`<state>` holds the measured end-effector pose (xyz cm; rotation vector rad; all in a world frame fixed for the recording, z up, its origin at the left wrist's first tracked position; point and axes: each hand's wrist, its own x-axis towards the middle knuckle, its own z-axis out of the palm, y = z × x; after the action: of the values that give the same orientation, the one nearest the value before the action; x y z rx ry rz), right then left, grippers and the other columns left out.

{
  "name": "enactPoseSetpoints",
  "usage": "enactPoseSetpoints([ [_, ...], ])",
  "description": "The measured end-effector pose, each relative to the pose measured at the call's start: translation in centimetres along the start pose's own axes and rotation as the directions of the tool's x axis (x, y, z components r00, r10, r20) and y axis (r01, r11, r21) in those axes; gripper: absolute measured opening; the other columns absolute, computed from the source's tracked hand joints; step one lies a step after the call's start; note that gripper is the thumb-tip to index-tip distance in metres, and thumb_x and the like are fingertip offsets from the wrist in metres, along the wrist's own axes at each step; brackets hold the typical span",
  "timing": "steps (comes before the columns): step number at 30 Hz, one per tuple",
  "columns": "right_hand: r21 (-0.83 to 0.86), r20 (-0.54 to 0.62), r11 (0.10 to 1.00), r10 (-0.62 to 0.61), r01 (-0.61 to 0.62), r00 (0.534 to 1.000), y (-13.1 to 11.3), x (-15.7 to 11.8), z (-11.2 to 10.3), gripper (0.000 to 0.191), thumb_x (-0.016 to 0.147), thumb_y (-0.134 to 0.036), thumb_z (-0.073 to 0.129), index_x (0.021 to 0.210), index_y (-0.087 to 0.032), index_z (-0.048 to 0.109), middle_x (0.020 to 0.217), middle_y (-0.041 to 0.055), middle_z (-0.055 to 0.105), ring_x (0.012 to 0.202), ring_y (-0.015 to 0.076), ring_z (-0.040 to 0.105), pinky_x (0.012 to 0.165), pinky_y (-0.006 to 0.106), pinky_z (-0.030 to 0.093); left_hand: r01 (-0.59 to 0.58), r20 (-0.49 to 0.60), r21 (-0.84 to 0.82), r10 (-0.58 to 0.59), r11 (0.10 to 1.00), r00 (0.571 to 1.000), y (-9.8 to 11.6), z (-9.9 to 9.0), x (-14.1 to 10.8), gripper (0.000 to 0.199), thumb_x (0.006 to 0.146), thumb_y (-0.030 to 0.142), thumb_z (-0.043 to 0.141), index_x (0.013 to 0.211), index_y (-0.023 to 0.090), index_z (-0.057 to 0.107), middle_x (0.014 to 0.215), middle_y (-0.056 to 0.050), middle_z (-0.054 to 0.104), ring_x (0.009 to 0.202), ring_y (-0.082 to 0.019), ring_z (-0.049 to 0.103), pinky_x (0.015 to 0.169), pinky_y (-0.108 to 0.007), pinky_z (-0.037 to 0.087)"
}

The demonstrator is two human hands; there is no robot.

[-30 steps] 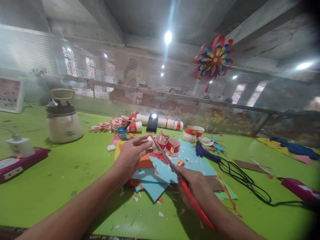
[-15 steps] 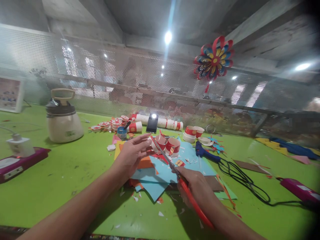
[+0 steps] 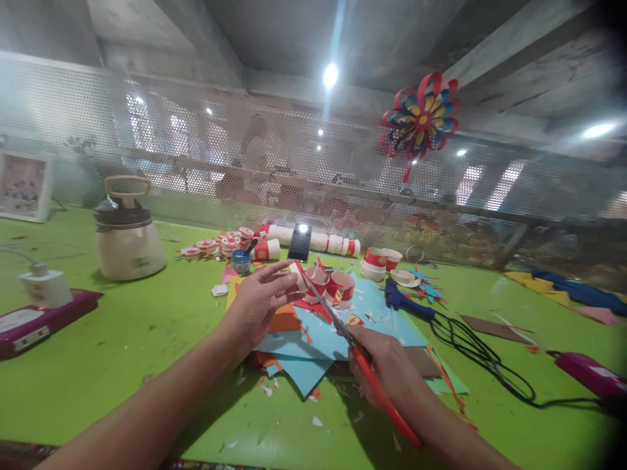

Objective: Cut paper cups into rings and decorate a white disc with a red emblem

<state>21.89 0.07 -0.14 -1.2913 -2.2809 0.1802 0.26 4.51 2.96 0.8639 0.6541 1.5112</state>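
Observation:
My left hand (image 3: 257, 303) pinches a small red-and-white paper cup piece (image 3: 296, 273) between thumb and fingers. Red-handled scissors (image 3: 392, 412) are gripped in my right hand (image 3: 385, 362), their blades slanting up and left to the edge of that piece. Whether the blades are parted there is hard to make out. Just behind the blades, red-and-white cup rings (image 3: 343, 288) rest on light blue paper sheets (image 3: 294, 344), among red scraps. An orange paper (image 3: 284, 320) lies beneath my left hand.
A blue glue gun (image 3: 406, 300) with a black cord lies to the right. Behind are a phone (image 3: 299, 245), a blue jar (image 3: 240, 262), a long tube of cups (image 3: 321, 241) and more cup rings (image 3: 375, 263). A spray bottle (image 3: 130, 245) and power strip (image 3: 49, 320) stand left.
The view has shifted slightly. Both hands keep nearly the same pose, with the scissors still at the cup piece.

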Motion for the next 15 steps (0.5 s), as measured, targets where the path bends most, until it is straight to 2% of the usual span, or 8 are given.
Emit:
enactPoseSetpoints([
  [5, -0.007, -0.02, 1.0, -0.017, 0.017, 1.0, -0.03, 0.0, -0.14, 0.02, 0.075, -0.013, 0.041, 0.082, -0.016, 0.059, 0.067, 0.0031, 0.062, 0.059, 0.017, 0.053, 0.056, 0.026, 0.037, -0.004, 0.008, -0.017, 0.005, 1.0, 1.0, -0.03, -0.14, -0.01, 0.037, 0.072, 0.007, 0.073, 0.108, 0.012, 0.066, 0.082, -0.007, 0.072, 0.072, -0.018, 0.069, 0.078, -0.039, 0.058],
  [10, 0.03, 0.009, 1.0, -0.002, 0.001, 1.0, -0.4, 0.07, -0.53, 0.02, 0.074, -0.012, 0.042, 0.083, -0.017, 0.06, 0.062, 0.0015, 0.059, 0.054, 0.0159, 0.053, 0.052, 0.024, 0.036, -0.012, 0.042, -0.033, 0.013, 0.999, 0.999, -0.02, -0.05, -0.14, 0.039, 0.071, 0.007, 0.074, 0.108, 0.011, 0.066, 0.091, -0.011, 0.072, 0.078, -0.019, 0.069, 0.08, -0.036, 0.056],
  [15, 0.06, 0.015, 0.998, 0.002, -0.003, 1.0, -0.44, -0.01, -0.58, 0.019, 0.073, -0.011, 0.043, 0.082, -0.018, 0.058, 0.065, 0.0021, 0.061, 0.056, 0.0162, 0.055, 0.054, 0.024, 0.038, 0.014, 0.015, -0.031, -0.013, 0.999, 1.0, 0.33, 0.27, -0.43, 0.035, 0.073, 0.007, 0.072, 0.107, 0.011, 0.065, 0.081, -0.009, 0.071, 0.073, -0.019, 0.069, 0.079, -0.038, 0.057],
])
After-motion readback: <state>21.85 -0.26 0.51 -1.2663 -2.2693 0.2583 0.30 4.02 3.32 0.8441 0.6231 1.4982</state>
